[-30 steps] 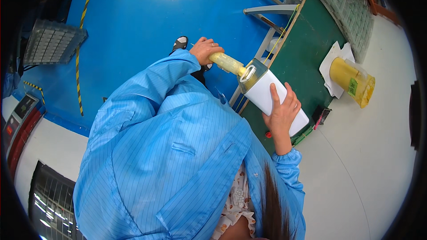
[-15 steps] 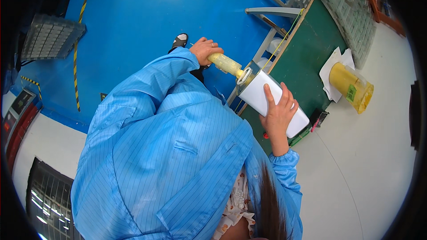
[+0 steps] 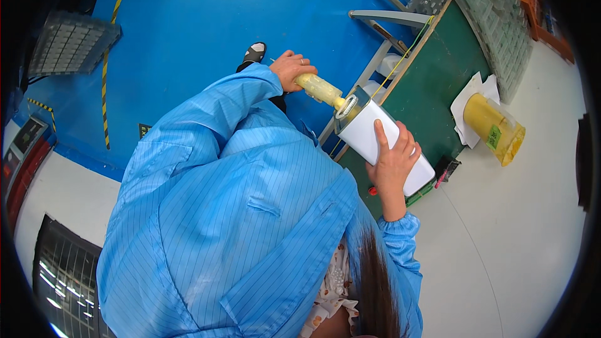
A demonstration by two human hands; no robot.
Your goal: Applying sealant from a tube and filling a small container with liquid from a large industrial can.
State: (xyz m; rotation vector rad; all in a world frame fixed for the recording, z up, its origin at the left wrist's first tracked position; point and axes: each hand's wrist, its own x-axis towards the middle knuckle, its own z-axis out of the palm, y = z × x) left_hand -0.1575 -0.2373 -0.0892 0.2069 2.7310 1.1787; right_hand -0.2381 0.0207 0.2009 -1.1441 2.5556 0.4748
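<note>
My left hand (image 3: 291,70) wraps round the far end of a pale yellow bottle-shaped piece (image 3: 320,89) with a narrow neck. Its neck meets the opening in the top end of a white rectangular metal can (image 3: 369,131); whether it goes inside, I cannot tell. Spread over the can's white side, the fingers of my right hand (image 3: 394,166) grip it with the thumb along the near face. The can lies slantwise at the edge of a green-topped table (image 3: 432,81), its top end toward my left hand.
On the table's right stands a yellow-stained plastic cup (image 3: 491,126) beside white paper (image 3: 464,109). Stacked clear trays (image 3: 494,25) and an orange bin (image 3: 544,19) are farther back. A grey crate (image 3: 75,50) sits at the left by striped tape on the blue floor (image 3: 188,25).
Both hands keep their hold on the bottle-shaped piece and the can. Only a slight shift of the whole view shows.
</note>
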